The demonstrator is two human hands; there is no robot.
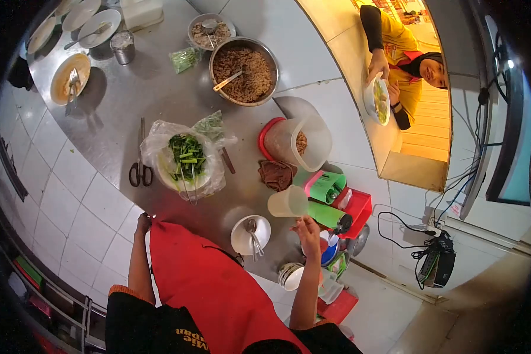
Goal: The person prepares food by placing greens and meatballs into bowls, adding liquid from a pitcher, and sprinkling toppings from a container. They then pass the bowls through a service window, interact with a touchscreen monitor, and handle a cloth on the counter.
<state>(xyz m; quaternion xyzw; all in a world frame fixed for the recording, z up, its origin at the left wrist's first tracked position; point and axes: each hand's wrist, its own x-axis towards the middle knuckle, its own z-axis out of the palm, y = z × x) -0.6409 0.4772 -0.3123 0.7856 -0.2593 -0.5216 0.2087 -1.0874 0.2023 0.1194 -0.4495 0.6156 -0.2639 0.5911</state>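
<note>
Right hand [308, 229] at the near right edge of the counter [112, 118], fingers spread, touching nothing clearly, just beside a green bottle [329, 216] and a pale plastic cup [288, 202]. Left hand [143, 223] resting on the near counter edge, grip hidden. Best to reach slowly here: crowded spot. One white bowl [251, 235] with spoons nearby, one pair of scissors [140, 171], one bag of greens [186, 158], two metal bowls of mince [243, 71]

Scissors [140, 171] left of greens bowl [186, 162] — spoons [255, 235] in small bowl [249, 236]
</note>
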